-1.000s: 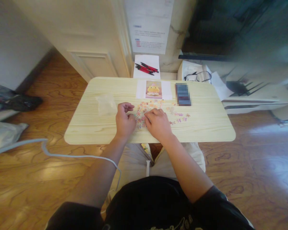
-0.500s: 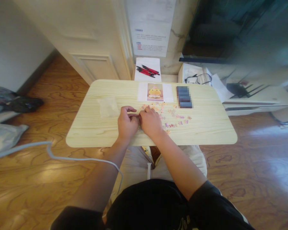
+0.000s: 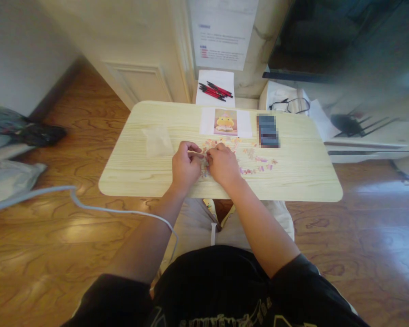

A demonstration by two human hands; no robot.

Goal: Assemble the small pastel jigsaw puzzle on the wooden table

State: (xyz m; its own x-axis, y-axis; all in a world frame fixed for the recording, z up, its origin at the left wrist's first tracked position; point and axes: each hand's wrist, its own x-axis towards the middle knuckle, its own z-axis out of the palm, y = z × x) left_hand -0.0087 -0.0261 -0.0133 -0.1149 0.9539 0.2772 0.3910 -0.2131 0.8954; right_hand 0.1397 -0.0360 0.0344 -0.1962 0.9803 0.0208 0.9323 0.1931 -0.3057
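Note:
Small pastel jigsaw puzzle pieces (image 3: 259,169) lie scattered over the middle and right of the pale wooden table (image 3: 129,175). My left hand (image 3: 186,165) rests at the left of the pieces, its index finger curved and apart from the thumb, with nothing visible between them. Close beside it, my right hand (image 3: 224,164) is palm down with its fingers bent together onto the pieces. Its fingertips almost meet those of my left hand, and whatever they pinch is hidden. Beyond the hands lies a printed picture of a yellow figure (image 3: 225,122).
A translucent packet (image 3: 158,141) lies left of my hands. A blurred-out dark phone-like object (image 3: 268,131) is at the back right. Red and black pens (image 3: 216,91) lie on paper behind the table. A grey cable (image 3: 122,210) crosses over my left forearm.
The whole view has shifted, so the table sits slightly higher and further right. Both hands stay over the pieces; a slightly wider gap shows between the fingertips.

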